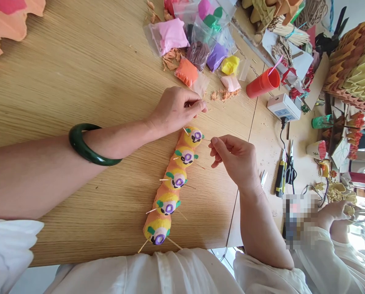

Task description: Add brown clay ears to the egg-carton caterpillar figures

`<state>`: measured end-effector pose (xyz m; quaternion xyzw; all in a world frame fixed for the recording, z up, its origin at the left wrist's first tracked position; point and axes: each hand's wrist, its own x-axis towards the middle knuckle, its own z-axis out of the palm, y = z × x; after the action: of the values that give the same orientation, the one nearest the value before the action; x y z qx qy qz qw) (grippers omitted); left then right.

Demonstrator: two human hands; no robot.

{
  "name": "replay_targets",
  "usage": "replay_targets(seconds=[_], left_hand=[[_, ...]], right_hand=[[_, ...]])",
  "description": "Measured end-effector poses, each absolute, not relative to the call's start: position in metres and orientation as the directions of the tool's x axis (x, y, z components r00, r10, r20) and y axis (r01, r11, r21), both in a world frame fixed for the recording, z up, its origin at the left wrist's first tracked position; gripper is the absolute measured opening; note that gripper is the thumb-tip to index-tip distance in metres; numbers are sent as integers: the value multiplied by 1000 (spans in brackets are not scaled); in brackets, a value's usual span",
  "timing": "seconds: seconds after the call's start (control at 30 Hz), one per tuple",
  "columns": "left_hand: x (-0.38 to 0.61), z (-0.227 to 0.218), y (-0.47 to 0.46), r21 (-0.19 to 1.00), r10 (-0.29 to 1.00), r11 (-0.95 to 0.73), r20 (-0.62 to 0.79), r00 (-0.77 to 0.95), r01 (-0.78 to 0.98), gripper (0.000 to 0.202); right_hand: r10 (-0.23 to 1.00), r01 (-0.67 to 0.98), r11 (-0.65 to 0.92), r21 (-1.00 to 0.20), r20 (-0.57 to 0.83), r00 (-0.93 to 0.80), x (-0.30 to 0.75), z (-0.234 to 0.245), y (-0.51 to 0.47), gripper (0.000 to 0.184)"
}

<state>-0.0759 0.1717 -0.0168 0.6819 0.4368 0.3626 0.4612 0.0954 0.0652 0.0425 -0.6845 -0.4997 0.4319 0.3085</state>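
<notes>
A strip of egg carton (167, 179) lies on the table in front of me. Its bumps are painted yellow, each decorated with a white patch, a purple ring, green leaf shapes and black marks. Thin wooden sticks jut out from both sides of the bumps. My right hand (233, 161) pinches the end of a thin stick (206, 140) beside the farthest bump. Just beyond that same bump, my left hand (182, 107) has thumb and index finger pressed together; whatever may be between them is too small to see. A dark green bangle (89, 145) circles my left forearm.
Bags of coloured clay (187, 71) lie at the back, near orange shavings (225, 95). Rightward are a red cup (263, 83), a white power socket (283, 107) and yellow-black pliers (281, 175). Another person's hand (335, 210) works at far right.
</notes>
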Motion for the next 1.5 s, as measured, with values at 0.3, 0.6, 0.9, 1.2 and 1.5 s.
replay_targets(seconds=[0.3,0.6,0.9,1.2,1.5], left_hand=[[-76,-17,172,948,931,-185,84,354,260,28],[-76,-18,172,951,929,-186,89,359,247,29],[-76,-18,171,947,933,-188,90,348,259,28],[-75,-19,173,945,933,-190,89,348,267,28],[-76,-17,172,946,931,-180,77,356,268,28]], right_hand=[[932,340,-362,-868,-342,121,96,41,64,50],[924,286,-381,-879,-348,162,96,42,64,62],[938,331,-347,-877,-320,134,92,36,64,42],[935,308,-355,-883,-332,125,93,35,64,42],[906,232,-419,-878,-388,170,95,35,62,66]])
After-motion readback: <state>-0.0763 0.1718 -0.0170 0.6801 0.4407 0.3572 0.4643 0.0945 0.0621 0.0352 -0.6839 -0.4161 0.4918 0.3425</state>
